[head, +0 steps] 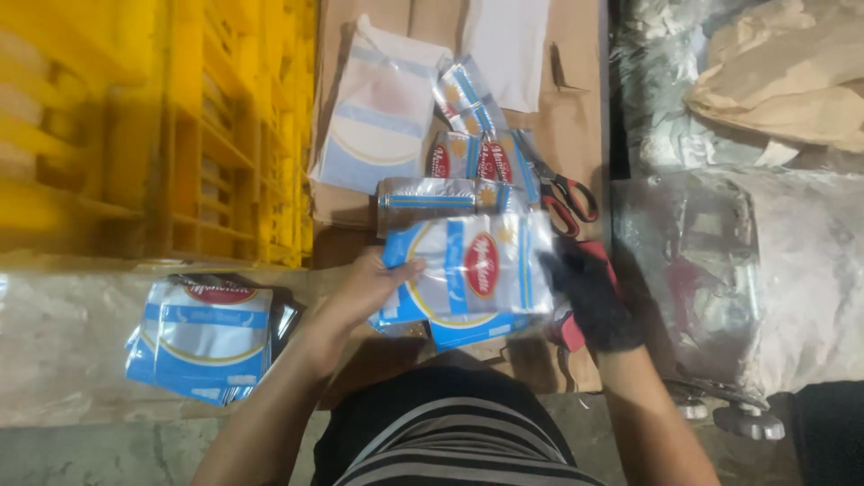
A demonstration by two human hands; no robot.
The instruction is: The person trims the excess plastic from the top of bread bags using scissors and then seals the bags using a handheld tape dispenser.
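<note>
We've got a stack of blue-and-white packets (468, 274) gripped between both hands: bare left hand (364, 288) on its left edge, gloved right hand (589, 297) on the right. Just above the hands sit more packets (450, 193) and red scissors (567, 198). Another packet pile (202, 337) lies left of the left hand.

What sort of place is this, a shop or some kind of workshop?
Probably a small packing area or storeroom, not a shop. Yellow crates are stacked at one side, blue-and-white pouches lie in piles on flattened cardboard, and scissors sit beside them.
</note>
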